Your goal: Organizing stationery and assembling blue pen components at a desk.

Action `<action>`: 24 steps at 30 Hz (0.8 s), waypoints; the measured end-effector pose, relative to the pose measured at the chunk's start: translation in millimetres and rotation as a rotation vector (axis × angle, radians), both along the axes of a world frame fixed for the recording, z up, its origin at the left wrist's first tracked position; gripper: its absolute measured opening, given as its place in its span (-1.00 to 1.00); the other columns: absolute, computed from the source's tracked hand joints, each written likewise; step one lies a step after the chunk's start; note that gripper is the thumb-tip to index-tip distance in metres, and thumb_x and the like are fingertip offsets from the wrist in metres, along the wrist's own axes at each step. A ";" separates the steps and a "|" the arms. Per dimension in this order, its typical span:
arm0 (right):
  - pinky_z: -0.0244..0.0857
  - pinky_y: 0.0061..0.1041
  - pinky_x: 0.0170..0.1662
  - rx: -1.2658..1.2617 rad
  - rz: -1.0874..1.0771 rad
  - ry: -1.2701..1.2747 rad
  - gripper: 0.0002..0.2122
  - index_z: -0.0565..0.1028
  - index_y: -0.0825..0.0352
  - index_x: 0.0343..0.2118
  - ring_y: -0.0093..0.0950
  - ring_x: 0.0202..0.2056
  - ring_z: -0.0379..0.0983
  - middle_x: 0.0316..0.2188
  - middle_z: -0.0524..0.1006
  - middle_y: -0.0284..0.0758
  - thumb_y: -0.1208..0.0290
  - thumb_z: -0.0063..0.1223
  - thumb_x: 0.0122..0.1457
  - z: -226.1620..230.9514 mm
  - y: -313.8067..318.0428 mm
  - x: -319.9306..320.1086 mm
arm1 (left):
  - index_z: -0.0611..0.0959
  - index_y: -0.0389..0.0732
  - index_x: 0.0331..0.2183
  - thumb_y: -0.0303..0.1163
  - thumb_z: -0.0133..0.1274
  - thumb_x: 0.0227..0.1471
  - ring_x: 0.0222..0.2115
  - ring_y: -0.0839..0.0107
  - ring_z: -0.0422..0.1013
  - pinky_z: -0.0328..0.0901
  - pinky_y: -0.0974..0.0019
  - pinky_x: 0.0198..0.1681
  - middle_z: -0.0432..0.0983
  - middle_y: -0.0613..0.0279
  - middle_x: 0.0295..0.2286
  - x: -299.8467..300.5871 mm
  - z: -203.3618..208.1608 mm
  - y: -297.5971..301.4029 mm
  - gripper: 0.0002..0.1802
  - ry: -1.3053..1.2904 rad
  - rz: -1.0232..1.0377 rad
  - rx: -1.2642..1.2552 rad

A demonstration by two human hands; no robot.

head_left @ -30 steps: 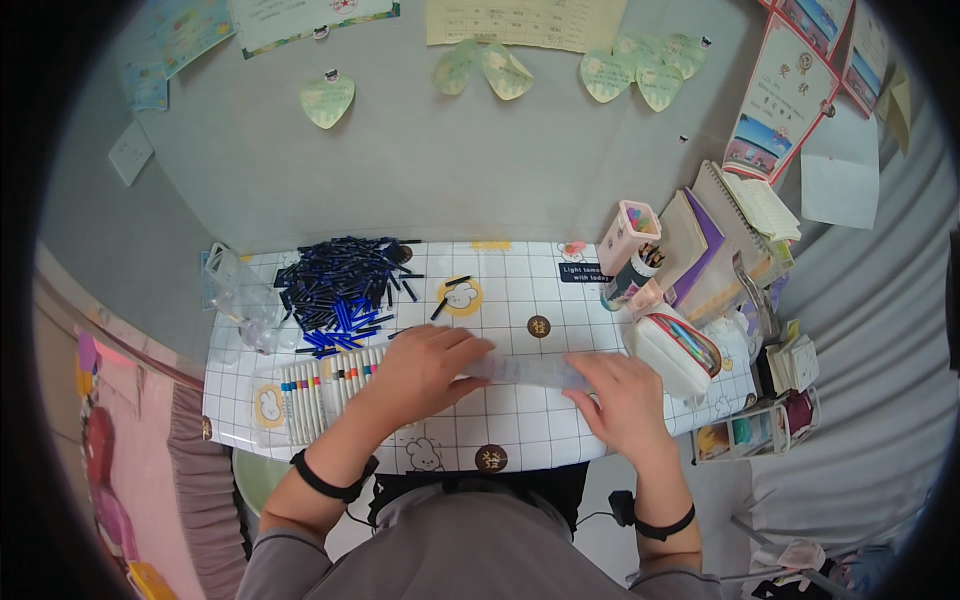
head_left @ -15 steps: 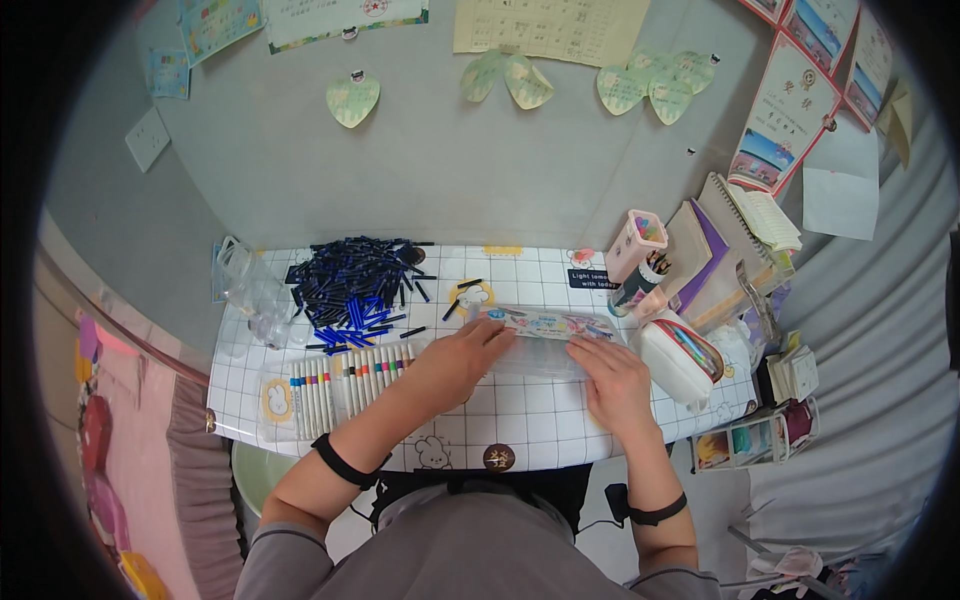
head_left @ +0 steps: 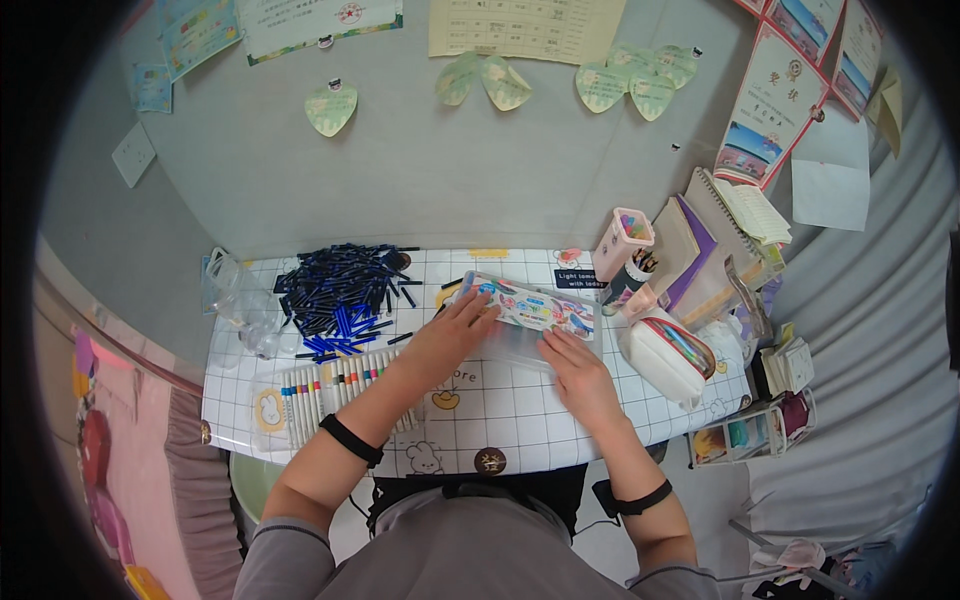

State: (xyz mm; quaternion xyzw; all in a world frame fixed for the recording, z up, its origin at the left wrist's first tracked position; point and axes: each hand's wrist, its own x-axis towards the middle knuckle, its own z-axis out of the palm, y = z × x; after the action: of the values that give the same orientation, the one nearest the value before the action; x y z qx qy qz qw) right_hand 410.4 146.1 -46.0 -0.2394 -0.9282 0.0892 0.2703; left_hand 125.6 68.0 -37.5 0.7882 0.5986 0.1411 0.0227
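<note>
A clear plastic case (head_left: 515, 345) with a colourful printed label lies at the middle of the desk, turned slightly askew. My left hand (head_left: 455, 335) rests over its left end, fingers stretched across the label. The fingers of my right hand (head_left: 580, 378) lie flat on the near right part of the case; both thumbs are hard to make out. Close to my left forearm, white marker pens (head_left: 318, 400) with coloured bands lie side by side in a clear tray. Behind them is a large heap of dark blue and black ink cartridges (head_left: 340, 290).
A transparent plastic container (head_left: 240, 295) lies at the desk's left end. On the right are a white pencil case (head_left: 660, 365), a dark pencil holder (head_left: 628, 280), a pink box (head_left: 622, 240) and upright notebooks (head_left: 690, 255). A grey wall (head_left: 450, 180) stands behind the desk.
The case has turned a little, its left end now farther back, and its label shows more fully. Both hands have moved with it, still on it. The whole view has shifted slightly.
</note>
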 end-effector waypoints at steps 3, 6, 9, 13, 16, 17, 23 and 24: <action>0.33 -0.18 0.42 0.006 0.008 0.013 -0.54 0.63 0.36 0.11 -0.16 0.30 0.49 0.21 0.61 -0.13 0.73 0.15 0.10 -2.1 3.4 -11.1 | 0.32 -0.20 0.42 -0.81 0.08 0.02 0.51 -0.02 0.02 0.31 0.08 0.41 0.14 -0.08 0.45 -10.4 1.0 0.6 -0.07 -0.019 0.000 0.008; 0.32 -0.19 0.42 0.002 0.021 0.009 -0.55 0.64 0.36 0.11 -0.16 0.31 0.48 0.22 0.61 -0.14 0.73 0.12 0.12 -4.3 14.4 -16.3 | 0.32 -0.19 0.42 -0.80 0.09 0.02 0.50 -0.06 0.03 0.34 0.09 0.39 0.13 -0.13 0.45 -11.2 4.2 -1.7 -0.07 0.004 0.025 0.029; 0.31 -0.20 0.44 -0.006 0.017 -0.015 -0.55 0.65 0.35 0.11 -0.18 0.32 0.47 0.22 0.61 -0.17 0.73 0.10 0.14 -6.7 35.0 -14.1 | 0.31 -0.26 0.41 -0.74 0.10 0.10 0.49 -0.10 0.03 0.33 0.07 0.39 0.13 -0.17 0.43 4.8 15.8 -12.5 -0.14 -0.008 0.120 -0.051; 0.29 -0.22 0.46 0.011 0.017 -0.039 -0.55 0.65 0.31 0.13 -0.21 0.33 0.46 0.22 0.62 -0.21 0.72 0.08 0.16 -9.0 60.4 -11.2 | 0.31 -0.39 0.36 -0.65 0.09 0.21 0.45 -0.16 0.11 0.42 0.08 0.30 0.13 -0.37 0.39 6.7 3.1 -15.6 -0.28 -0.029 0.139 -0.177; 0.32 -0.23 0.43 0.025 -0.033 -0.069 -0.57 0.65 0.30 0.12 -0.19 0.33 0.47 0.22 0.62 -0.22 0.68 0.08 0.19 -8.5 65.8 -10.0 | 0.34 -0.43 0.33 -0.64 0.09 0.22 0.32 -0.19 0.31 0.49 0.08 0.19 0.17 -0.48 0.35 4.4 -5.3 -8.9 -0.33 -0.044 0.065 -0.142; 0.36 -0.24 0.40 0.051 -0.042 -0.084 -0.59 0.66 0.29 0.12 -0.18 0.32 0.47 0.22 0.62 -0.22 0.67 0.07 0.21 -8.7 67.7 -9.8 | 0.36 -0.44 0.31 -0.65 0.09 0.20 0.23 -0.21 0.44 0.52 0.08 0.14 0.20 -0.53 0.32 5.7 -4.2 -5.2 -0.34 -0.065 0.049 -0.094; 0.50 -0.27 0.26 0.032 -0.106 -0.214 -0.51 0.65 0.25 0.15 -0.21 0.30 0.51 0.22 0.61 -0.20 0.70 0.08 0.14 -14.8 63.5 -6.3 | 0.41 -0.40 0.28 -0.71 0.08 0.12 0.00 -0.18 0.61 0.55 0.04 0.07 0.25 -0.50 0.31 9.8 7.7 8.6 -0.33 0.038 0.093 -0.192; 0.50 -0.27 0.26 0.033 -0.105 -0.214 -0.51 0.65 0.25 0.15 -0.21 0.30 0.51 0.22 0.61 -0.20 0.70 0.08 0.14 -14.0 63.0 -7.2 | 0.41 -0.40 0.28 -0.71 0.08 0.12 0.00 -0.18 0.61 0.55 0.04 0.07 0.25 -0.50 0.31 9.8 6.0 11.2 -0.33 0.038 0.093 -0.191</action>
State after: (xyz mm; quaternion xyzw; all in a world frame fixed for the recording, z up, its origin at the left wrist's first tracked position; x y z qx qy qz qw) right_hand 403.1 209.1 -60.0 -0.2916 -0.9392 0.0336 0.1779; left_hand 135.4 79.3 -31.5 0.7564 0.6455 0.0693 0.0799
